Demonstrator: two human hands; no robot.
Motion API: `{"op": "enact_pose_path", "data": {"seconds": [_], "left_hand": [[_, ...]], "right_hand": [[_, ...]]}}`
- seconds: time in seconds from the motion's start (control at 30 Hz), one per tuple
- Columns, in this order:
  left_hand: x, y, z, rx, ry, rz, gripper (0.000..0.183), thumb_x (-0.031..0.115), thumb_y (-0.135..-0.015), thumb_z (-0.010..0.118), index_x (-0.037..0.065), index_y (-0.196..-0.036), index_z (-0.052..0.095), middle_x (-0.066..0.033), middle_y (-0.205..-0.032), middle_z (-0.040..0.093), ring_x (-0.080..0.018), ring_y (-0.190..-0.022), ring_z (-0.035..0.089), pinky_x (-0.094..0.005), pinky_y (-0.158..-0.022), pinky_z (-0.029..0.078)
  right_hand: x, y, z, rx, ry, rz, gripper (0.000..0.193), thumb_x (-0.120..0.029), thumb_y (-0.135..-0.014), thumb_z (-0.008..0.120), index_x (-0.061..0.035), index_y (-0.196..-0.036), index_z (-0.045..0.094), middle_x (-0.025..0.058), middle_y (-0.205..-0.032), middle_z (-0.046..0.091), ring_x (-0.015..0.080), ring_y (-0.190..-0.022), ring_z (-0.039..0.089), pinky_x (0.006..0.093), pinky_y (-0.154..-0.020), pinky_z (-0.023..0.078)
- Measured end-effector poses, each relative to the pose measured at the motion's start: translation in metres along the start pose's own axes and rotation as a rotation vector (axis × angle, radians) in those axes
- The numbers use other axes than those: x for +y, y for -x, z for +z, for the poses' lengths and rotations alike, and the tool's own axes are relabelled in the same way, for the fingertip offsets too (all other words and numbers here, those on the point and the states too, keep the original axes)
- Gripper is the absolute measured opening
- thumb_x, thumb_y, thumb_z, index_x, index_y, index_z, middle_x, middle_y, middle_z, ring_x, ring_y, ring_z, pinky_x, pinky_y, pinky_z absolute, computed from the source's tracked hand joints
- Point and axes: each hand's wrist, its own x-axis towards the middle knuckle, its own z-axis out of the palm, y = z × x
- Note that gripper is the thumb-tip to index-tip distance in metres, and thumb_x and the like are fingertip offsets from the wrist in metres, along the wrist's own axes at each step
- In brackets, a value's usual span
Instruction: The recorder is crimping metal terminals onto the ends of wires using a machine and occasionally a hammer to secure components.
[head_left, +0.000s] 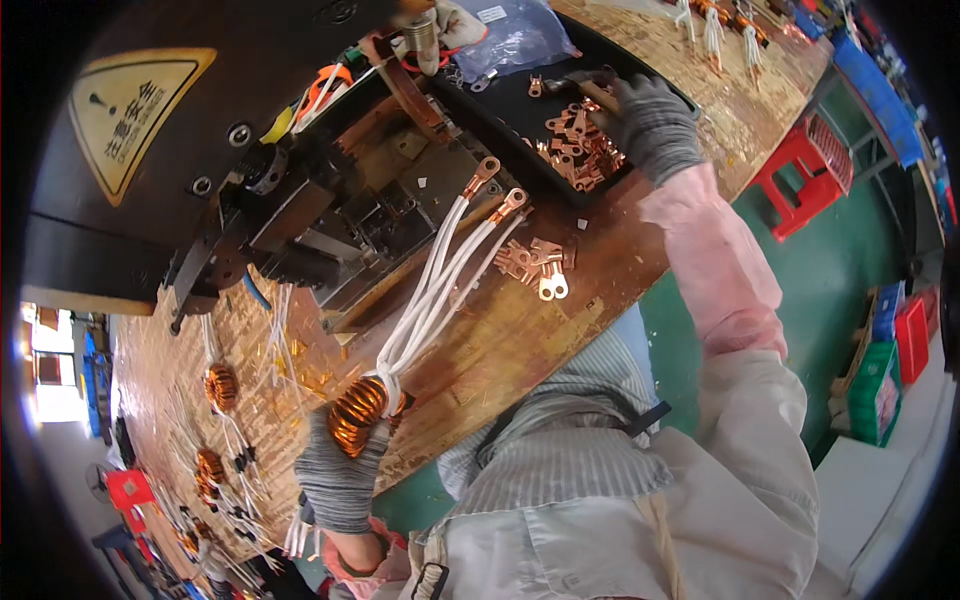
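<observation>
My left hand (345, 475), in a grey knit glove, is closed round a copper-wound toroid coil (358, 415) at the table's near edge. White sleeved leads (425, 300) run up from the coil toward the press, with copper cable lugs (514, 200) on their ends. Over the right side of a black tray (510, 140), my gloved right hand (655, 125) is closed on a hammer (598, 95) with a dark head and wooden handle; its fingers are partly hidden. Loose copper lugs (580, 145) lie heaped in the tray below it. A smaller group of lugs (540, 265) rests on the wood beside the leads.
A dark press machine (130, 240) with a yellow warning sign (140, 120) fills the upper left. More wound coils (220, 385) lie on the table at left. A plastic bag (515, 40) sits on the tray's far end. A red stool (805, 175) stands at right.
</observation>
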Motion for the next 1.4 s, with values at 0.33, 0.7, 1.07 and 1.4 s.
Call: {"op": "enact_pose_path", "data": {"seconds": [0.33, 0.7, 1.07, 1.4], "left_hand": [[0.009, 0.008, -0.008, -0.005, 0.018, -0.033, 0.049, 0.032, -0.063, 0.075, 0.007, -0.099, 0.052, -0.0125, -0.079, 0.063, -0.0268, -0.072, 0.063, -0.0336, -0.06, 0.049], [0.012, 0.009, -0.019, -0.014, -0.01, 0.013, 0.053, 0.027, -0.067, 0.072, 0.002, -0.109, 0.049, -0.0154, -0.086, 0.063, -0.0259, -0.08, 0.063, -0.0316, -0.068, 0.049], [0.01, 0.003, -0.019, -0.026, -0.038, -0.004, 0.056, 0.03, -0.068, 0.071, 0.002, -0.111, 0.048, -0.0159, -0.084, 0.063, -0.0273, -0.08, 0.063, -0.0327, -0.067, 0.049], [0.003, 0.005, -0.022, -0.026, -0.028, 0.071, 0.054, 0.026, -0.068, 0.071, 0.002, -0.111, 0.048, -0.0154, -0.088, 0.063, -0.0245, -0.082, 0.063, -0.0311, -0.07, 0.049]], "right_hand": [[0.051, -0.03, 0.004, -0.518, -0.024, 0.083, 0.042, -0.041, -0.074, 0.059, -0.0082, -0.099, 0.054, 0.0164, -0.087, 0.06, 0.0305, -0.078, 0.058, 0.0377, -0.068, 0.045], [-0.005, 0.074, -0.058, -0.234, -0.479, -0.216, 0.042, -0.033, -0.076, 0.064, -0.0015, -0.101, 0.051, 0.0181, -0.069, 0.058, 0.033, -0.066, 0.059, 0.0393, -0.055, 0.046], [-0.033, 0.062, -0.084, -0.304, -0.164, -0.29, 0.034, -0.033, -0.081, 0.056, -0.0039, -0.095, 0.048, 0.0156, -0.059, 0.056, 0.0335, -0.053, 0.057, 0.0412, -0.045, 0.043], [-0.023, 0.085, -0.062, -0.085, -0.175, -0.319, 0.036, -0.037, -0.082, 0.053, -0.0035, -0.094, 0.05, 0.0167, -0.058, 0.055, 0.035, -0.054, 0.057, 0.0415, -0.045, 0.043]]}}
